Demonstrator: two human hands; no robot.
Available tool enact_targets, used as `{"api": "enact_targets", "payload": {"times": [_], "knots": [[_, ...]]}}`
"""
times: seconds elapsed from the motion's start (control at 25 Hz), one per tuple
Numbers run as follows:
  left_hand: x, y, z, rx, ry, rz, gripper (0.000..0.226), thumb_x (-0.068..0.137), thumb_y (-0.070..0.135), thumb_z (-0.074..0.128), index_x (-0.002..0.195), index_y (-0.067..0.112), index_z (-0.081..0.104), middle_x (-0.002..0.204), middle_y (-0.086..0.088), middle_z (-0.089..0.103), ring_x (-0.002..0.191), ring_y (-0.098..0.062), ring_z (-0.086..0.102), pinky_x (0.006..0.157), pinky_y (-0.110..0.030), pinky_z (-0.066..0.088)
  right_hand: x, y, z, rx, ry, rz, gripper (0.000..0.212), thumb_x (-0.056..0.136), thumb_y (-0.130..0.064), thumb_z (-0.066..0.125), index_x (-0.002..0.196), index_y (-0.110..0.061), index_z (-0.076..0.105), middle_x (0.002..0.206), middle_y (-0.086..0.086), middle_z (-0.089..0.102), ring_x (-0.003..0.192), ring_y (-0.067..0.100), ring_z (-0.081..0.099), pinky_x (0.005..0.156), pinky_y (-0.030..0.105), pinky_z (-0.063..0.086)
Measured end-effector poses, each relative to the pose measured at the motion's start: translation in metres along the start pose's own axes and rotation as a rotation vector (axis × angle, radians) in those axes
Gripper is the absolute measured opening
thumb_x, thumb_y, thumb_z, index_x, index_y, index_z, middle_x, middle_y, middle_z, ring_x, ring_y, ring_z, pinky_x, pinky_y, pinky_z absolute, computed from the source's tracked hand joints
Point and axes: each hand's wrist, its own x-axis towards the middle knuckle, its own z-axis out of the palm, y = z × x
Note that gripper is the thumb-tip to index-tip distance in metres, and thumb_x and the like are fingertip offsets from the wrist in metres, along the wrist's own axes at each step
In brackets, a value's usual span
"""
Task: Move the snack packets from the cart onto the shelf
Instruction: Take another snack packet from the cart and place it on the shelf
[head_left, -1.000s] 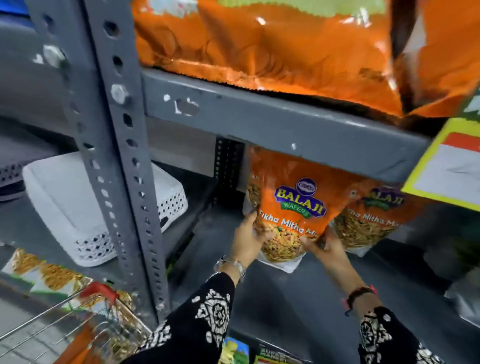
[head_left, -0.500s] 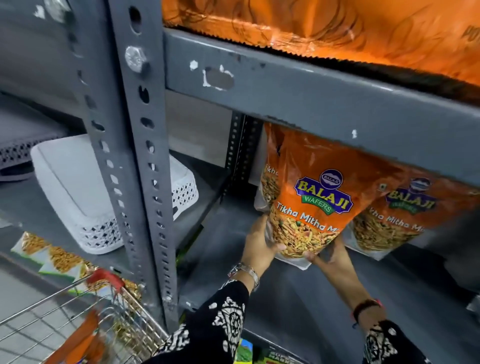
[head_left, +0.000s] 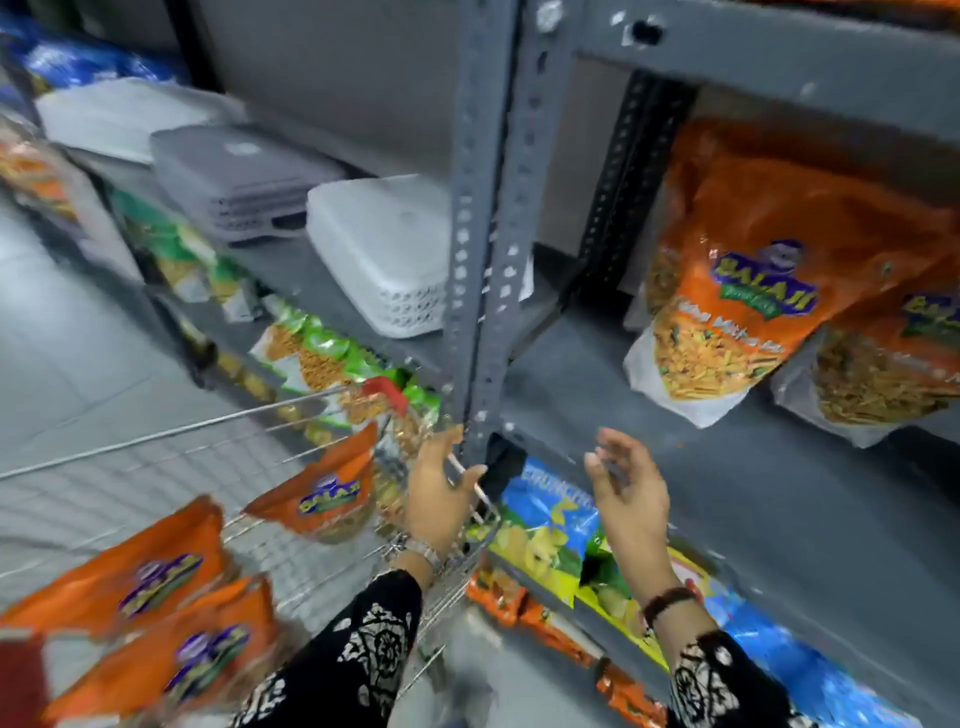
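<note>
An orange Balaji snack packet (head_left: 748, 291) stands upright on the grey shelf (head_left: 701, 493) at the right, with a second orange packet (head_left: 893, 379) beside it, partly cut off. My left hand (head_left: 436, 493) hovers empty with fingers apart over the wire cart (head_left: 156, 431), near the shelf's upright post. My right hand (head_left: 628, 488) is also empty and spread, in front of the shelf edge. Several orange packets lie in the cart, one (head_left: 324, 493) close to my left hand and others (head_left: 150, 618) at the lower left. The picture is blurred by motion.
A grey perforated post (head_left: 488, 234) stands between the two shelf bays. White (head_left: 384, 249) and grey baskets (head_left: 234, 176) sit upside down on the left shelf. Green packets (head_left: 311, 348) and blue-yellow packets (head_left: 550, 525) fill the lower shelves. Tiled floor lies at left.
Both hands have let go of the orange packet, which now stands on the shelf, and pulled back toward the cart. The view has swung down and left.
</note>
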Motion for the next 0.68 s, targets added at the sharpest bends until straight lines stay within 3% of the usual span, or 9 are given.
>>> {"api": "enact_targets", "payload": {"times": [0.12,0.2,0.28,0.4,0.48,0.56,0.6,0.68], "knots": [[-0.036,-0.055,-0.063,0.022,0.115,-0.213,0.051,0.071,-0.004,0.068,0.117,0.002,0.048,0.122,-0.021,0.057,0.112,-0.031,0.054,0.099,-0.048,0.044,-0.034,0.001,0.055,-0.145,-0.36,-0.013,0.023,0.082,0.003,0.057,0.103,-0.004,0.059,0.104,0.016,0.063,0.085,0.01,0.058,0.069,-0.002,0.041],[-0.048,-0.086,-0.092,0.042,0.188,-0.35,0.05,0.071,0.0,0.07,0.116,0.004,0.048,0.118,-0.019,0.058,0.108,-0.031,0.055,0.092,-0.04,0.045,-0.042,0.007,0.093,-0.237,-0.569,-0.012,0.026,0.081,0.002,0.058,0.107,-0.004,0.058,0.113,0.017,0.061,0.097,0.02,0.058,0.078,0.007,0.043],[-0.049,-0.115,-0.111,0.042,0.237,-0.472,0.056,0.067,0.007,0.075,0.115,0.004,0.047,0.107,-0.012,0.058,0.097,-0.025,0.055,0.079,-0.032,0.042,-0.04,0.02,0.138,-0.353,-0.785,0.037,0.039,0.082,-0.004,0.059,0.12,-0.004,0.05,0.127,0.017,0.053,0.115,0.025,0.052,0.092,0.022,0.041],[-0.029,-0.146,-0.119,-0.052,0.236,-0.627,0.063,0.065,0.002,0.076,0.117,0.003,0.04,0.1,-0.005,0.05,0.095,-0.019,0.047,0.074,-0.028,0.038,-0.027,0.051,0.194,-0.579,-1.023,0.08,0.067,0.082,-0.014,0.062,0.137,-0.008,0.026,0.145,0.015,0.034,0.131,0.027,0.035,0.106,0.035,0.034],[-0.011,-0.173,-0.122,-0.052,0.272,-0.645,0.06,0.064,-0.003,0.075,0.112,0.013,0.042,0.098,-0.006,0.054,0.102,-0.024,0.049,0.073,-0.027,0.039,-0.019,0.078,0.229,-0.625,-1.123,0.136,0.083,0.079,-0.02,0.066,0.141,-0.01,0.012,0.147,0.019,0.028,0.134,0.031,0.032,0.108,0.04,0.033],[0.005,-0.202,-0.122,-0.008,0.316,-0.638,0.072,0.062,-0.004,0.076,0.121,0.003,0.037,0.113,-0.018,0.054,0.113,-0.033,0.048,0.087,-0.035,0.042,-0.012,0.103,0.259,-0.6,-1.13,0.223,0.094,0.071,-0.038,0.07,0.14,-0.007,0.014,0.142,0.019,0.036,0.13,0.033,0.036,0.107,0.039,0.035],[0.011,-0.214,-0.12,-0.003,0.341,-0.615,0.075,0.061,-0.006,0.076,0.124,-0.003,0.035,0.121,-0.023,0.051,0.117,-0.035,0.046,0.096,-0.041,0.04,-0.01,0.115,0.271,-0.549,-1.089,0.238,0.091,0.068,-0.042,0.07,0.137,-0.004,0.023,0.132,0.017,0.045,0.126,0.032,0.041,0.102,0.035,0.037],[0.023,-0.24,-0.116,-0.013,0.372,-0.587,0.074,0.06,-0.012,0.074,0.123,-0.005,0.035,0.125,-0.024,0.049,0.117,-0.032,0.045,0.102,-0.042,0.036,-0.003,0.138,0.298,-0.42,-1.012,0.271,0.057,0.074,-0.015,0.071,0.123,-0.007,0.042,0.113,0.008,0.053,0.117,0.027,0.048,0.091,0.029,0.041]]}}
